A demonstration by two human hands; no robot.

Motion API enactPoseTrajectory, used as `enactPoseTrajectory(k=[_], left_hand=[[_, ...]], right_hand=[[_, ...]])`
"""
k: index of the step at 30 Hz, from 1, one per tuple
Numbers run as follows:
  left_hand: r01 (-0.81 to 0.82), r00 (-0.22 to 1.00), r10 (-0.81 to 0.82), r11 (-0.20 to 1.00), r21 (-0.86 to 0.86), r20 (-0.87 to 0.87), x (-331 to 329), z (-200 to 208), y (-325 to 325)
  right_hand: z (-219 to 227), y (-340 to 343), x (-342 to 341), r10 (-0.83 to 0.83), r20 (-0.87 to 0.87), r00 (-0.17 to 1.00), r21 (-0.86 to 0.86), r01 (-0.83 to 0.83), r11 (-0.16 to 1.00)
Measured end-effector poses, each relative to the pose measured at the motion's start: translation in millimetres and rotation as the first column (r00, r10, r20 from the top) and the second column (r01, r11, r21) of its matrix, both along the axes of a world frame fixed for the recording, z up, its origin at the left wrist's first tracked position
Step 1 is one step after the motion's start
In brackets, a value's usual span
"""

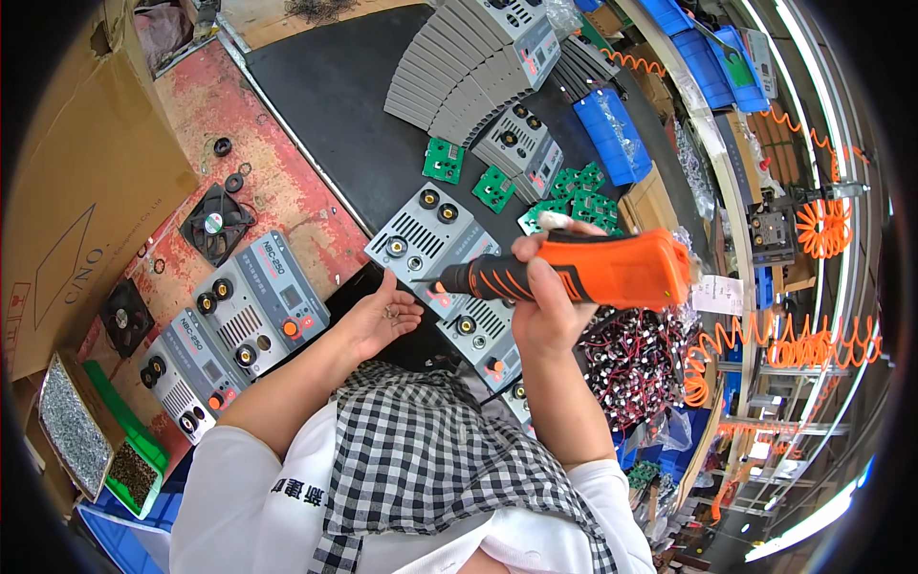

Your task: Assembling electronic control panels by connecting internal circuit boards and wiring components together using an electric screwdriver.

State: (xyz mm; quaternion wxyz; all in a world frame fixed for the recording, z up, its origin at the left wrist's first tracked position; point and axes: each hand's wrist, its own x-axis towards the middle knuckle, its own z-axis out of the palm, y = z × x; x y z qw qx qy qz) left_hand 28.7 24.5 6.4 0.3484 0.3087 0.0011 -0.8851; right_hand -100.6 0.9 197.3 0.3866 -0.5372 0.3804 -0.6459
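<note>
My right hand [550, 301] grips an orange and black cordless screwdriver [612, 273], held almost level. Its dark tip points left, at a grey front panel [440, 234] with vent slots and round black sockets. Beside that tip is my left hand [381, 320], palm up and fingers curled around small metal pieces that look like screws. Its forefinger reaches the panel's near edge. A second grey panel [490, 330] with an orange knob lies just nearer to me, partly under the screwdriver. Whether the tip touches a screw is hidden.
Beyond lie green circuit boards [443, 160] and a fanned stack of grey panels [459, 72]. On the left are finished-looking panels [263, 297], a black fan [218, 225] and a cardboard box [96, 191]. Wire bundles [641, 359] and a blue bin [612, 136] stand right.
</note>
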Motion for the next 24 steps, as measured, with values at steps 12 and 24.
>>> enactPoseTrajectory(k=[12, 24], left_hand=[[-0.109, 0.994, 0.11, 0.991, 0.078, -0.012, -4.3, -27.6, -30.8], [-0.134, 0.99, 0.136, 0.988, 0.074, -0.023, -5.8, -33.3, -31.5]], right_hand=[[-17.4, -29.0, 19.8, 0.051, -0.052, 0.997, 0.106, -0.045, 0.993], [-15.6, -39.2, 42.3, 0.226, -0.235, 0.945, 0.237, -0.17, 0.957]])
